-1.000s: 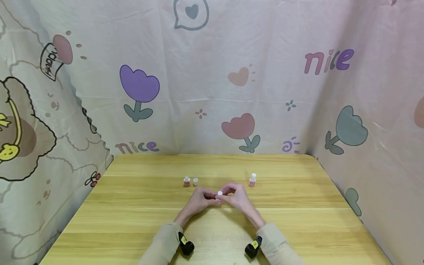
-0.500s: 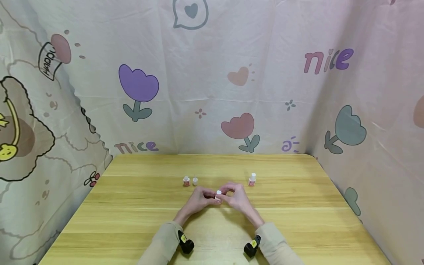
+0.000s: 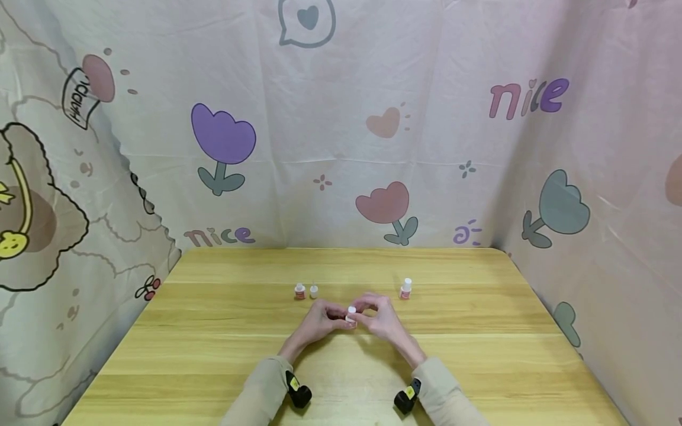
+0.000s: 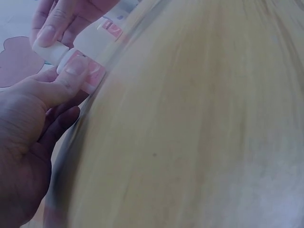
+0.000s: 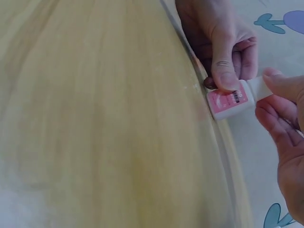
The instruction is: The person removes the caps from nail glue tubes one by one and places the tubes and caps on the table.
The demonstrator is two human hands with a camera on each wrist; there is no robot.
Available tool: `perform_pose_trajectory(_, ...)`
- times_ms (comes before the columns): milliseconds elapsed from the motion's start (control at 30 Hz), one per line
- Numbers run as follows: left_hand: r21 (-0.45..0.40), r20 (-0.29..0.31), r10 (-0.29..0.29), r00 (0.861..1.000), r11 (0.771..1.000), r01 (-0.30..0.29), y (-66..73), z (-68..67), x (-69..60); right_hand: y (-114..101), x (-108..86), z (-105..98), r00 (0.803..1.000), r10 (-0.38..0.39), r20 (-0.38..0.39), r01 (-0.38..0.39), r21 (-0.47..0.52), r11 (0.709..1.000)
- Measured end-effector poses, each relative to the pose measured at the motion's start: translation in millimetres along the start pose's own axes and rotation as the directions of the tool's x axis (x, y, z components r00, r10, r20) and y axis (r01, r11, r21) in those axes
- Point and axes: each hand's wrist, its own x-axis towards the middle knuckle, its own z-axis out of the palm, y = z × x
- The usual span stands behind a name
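Over the middle of the table, my left hand (image 3: 321, 321) grips a small white bottle (image 5: 230, 102) with a pink label, thumb across the label. My right hand (image 3: 385, 318) pinches the bottle's white cap (image 5: 259, 89) between thumb and fingers. Cap and bottle neck meet in line; I cannot tell how tightly the cap sits. In the left wrist view, the bottle tilts between both hands, partly covered by the left thumb (image 4: 71, 78). Beyond the left hand stands another small bottle (image 3: 301, 293) with a white neck, beside a white cap (image 3: 314, 292) whose thin stem points up.
Farther right stands a capped white bottle (image 3: 406, 290) with a pink label. The wooden table (image 3: 213, 355) ends at a patterned cloth (image 3: 319, 118) behind and at the sides. Both wrists carry black cameras.
My hands stay in almost the same place around the bottle and cap. A bit more of the white bottle top shows between the fingers than one second ago.
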Motion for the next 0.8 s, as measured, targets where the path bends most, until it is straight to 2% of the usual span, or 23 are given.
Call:
perform_pose_trajectory(200,-0.008,-0.023,0.009,1.000,1.000,-0.009,-1.7,1.5,-0.2,-3,1.1,-1,0.994,0.106,-0.005,-0.106,0.060,0.993)
perform_pose_trajectory(467,-0.049,-0.003,0.029,1.000,0.998,-0.029,-3.5,2.0,-0.9,-8,1.3,1,0.994,0.111,-0.023,-0.110,0.028,0.994)
perform_pose_trajectory(700,-0.031,0.004,0.037,0.999,0.999,-0.037,-1.9,1.4,-0.5,-40,0.5,-8,0.994,0.110,0.007,-0.110,0.034,0.993)
perform_pose_trajectory(800,-0.023,0.006,0.038,0.999,0.999,-0.038,-2.0,0.9,-0.4,-47,0.4,-9,0.995,0.095,0.003,-0.096,0.025,0.995)
